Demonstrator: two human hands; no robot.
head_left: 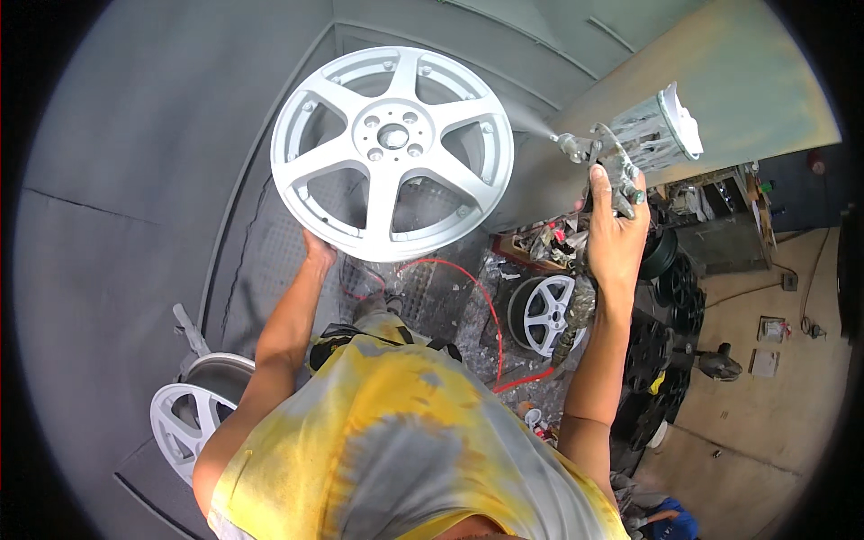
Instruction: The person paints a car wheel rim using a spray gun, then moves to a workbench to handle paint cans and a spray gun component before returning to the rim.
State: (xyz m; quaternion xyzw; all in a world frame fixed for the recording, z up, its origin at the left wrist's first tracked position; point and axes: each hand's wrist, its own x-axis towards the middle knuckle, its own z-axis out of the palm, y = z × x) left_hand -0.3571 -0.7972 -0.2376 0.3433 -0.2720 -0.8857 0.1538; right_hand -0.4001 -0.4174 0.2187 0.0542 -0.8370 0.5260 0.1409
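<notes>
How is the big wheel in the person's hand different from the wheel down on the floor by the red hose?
The held wheel is up in the air, gripped at its lower rim by the left hand; the floor wheel stands on the ground, untouched. The held wheel looks bigger, being nearer the camera. The spray gun in the right hand points at the held wheel, not the floor wheel. Both are pale with spokes.

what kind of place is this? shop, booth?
Most likely a wheel refinishing shop's spray area. The right hand aims a spray gun at a silver alloy wheel held by the left hand; more wheels sit on the floor between grey overspray-coated walls.
</notes>
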